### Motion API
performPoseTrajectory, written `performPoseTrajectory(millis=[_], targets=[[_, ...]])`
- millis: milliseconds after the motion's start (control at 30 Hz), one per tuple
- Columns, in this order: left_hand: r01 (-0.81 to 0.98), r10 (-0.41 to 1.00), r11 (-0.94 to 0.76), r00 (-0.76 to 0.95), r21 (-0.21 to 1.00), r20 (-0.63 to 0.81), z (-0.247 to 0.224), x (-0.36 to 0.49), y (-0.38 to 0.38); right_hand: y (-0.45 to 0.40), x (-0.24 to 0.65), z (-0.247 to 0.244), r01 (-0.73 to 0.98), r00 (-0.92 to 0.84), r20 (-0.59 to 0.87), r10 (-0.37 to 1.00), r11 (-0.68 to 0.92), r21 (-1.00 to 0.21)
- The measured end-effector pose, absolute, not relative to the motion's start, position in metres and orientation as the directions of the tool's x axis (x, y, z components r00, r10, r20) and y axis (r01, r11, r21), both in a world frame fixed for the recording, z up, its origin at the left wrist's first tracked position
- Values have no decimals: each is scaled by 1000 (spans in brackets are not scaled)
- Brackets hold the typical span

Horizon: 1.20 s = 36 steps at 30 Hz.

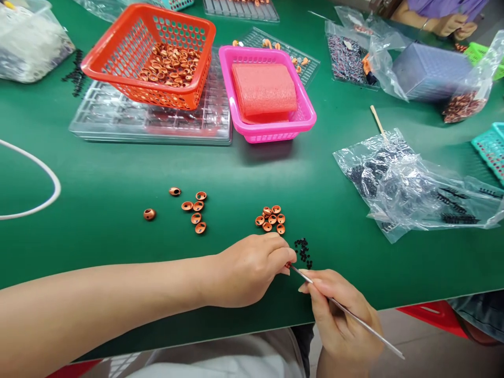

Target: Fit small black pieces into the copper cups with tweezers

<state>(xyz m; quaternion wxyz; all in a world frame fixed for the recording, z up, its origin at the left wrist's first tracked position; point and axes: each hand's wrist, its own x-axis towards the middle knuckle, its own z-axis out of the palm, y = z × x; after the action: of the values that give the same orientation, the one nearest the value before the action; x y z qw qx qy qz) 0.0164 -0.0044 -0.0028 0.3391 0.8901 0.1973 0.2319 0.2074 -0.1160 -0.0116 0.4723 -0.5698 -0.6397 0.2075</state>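
Observation:
My left hand [252,268] is closed, its thumb and fingers pinching a small copper-coloured cup-shaped part [289,265], mostly hidden by the fingertips. In my right hand [344,315] is a thin metal rod-like tool [366,326], held like a pen, its tip at the pinched part. A little heap of tiny black pieces [303,251] lies just beyond the fingertips. Several copper-coloured cups [272,219] are grouped above my left hand. More copper-coloured cups [198,206] are scattered to the left, with a rounder copper-coloured piece [149,214] apart from them.
An orange basket [118,79] of copper-coloured parts rests on stacked clear trays [157,134]. Beside it, a pink basket [275,128] holds red foam [265,92]. Plastic bags [409,178] with black parts lie right. Another person's hands [454,26] are at the far right.

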Motion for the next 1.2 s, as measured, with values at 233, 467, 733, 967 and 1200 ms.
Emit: performPoseTrajectory(millis=[233,467,733,967,1200], targets=[[180,543,-646,791,742,281,-2,18,-5,-114,207,-11,528,81,397,914,298,-795],[142,587,-506,779,851,220,-1,20,0,-111,201,-13,488,172,468,867,337,-805],[153,599,-437,784,887,160,0,20,2,-112,199,-15,478,194,468,862,334,-813],[156,618,-359,779,920,109,2,20,5,-113,201,-14,466,257,452,854,300,-833],[119,587,-259,808,958,59,4,18,8,-112,201,-16,334,352,461,815,350,-875]])
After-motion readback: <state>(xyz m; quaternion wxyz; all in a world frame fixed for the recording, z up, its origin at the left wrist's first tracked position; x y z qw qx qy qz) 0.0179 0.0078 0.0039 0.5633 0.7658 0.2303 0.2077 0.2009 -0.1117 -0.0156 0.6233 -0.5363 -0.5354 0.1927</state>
